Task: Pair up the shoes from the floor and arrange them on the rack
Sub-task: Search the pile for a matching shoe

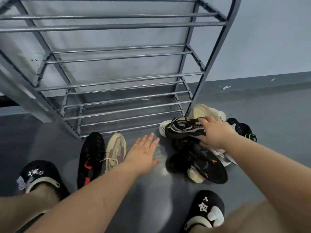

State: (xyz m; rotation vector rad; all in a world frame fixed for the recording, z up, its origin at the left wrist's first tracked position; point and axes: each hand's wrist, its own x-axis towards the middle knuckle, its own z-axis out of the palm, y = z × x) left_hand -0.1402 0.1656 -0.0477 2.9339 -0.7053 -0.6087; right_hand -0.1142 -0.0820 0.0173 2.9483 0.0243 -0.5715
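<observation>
Right, my right hand (212, 132) grips the black mesh sneaker (184, 129) atop the pile (198, 158) at centre right, its heel tab lettering too blurred to read. My left hand (144, 154) hovers flat, fingers spread, beside a black shoe (90, 158) and beige sneaker (116, 151) below the rack (121, 78). Lower pile shoes overlap, hard to separate.
</observation>
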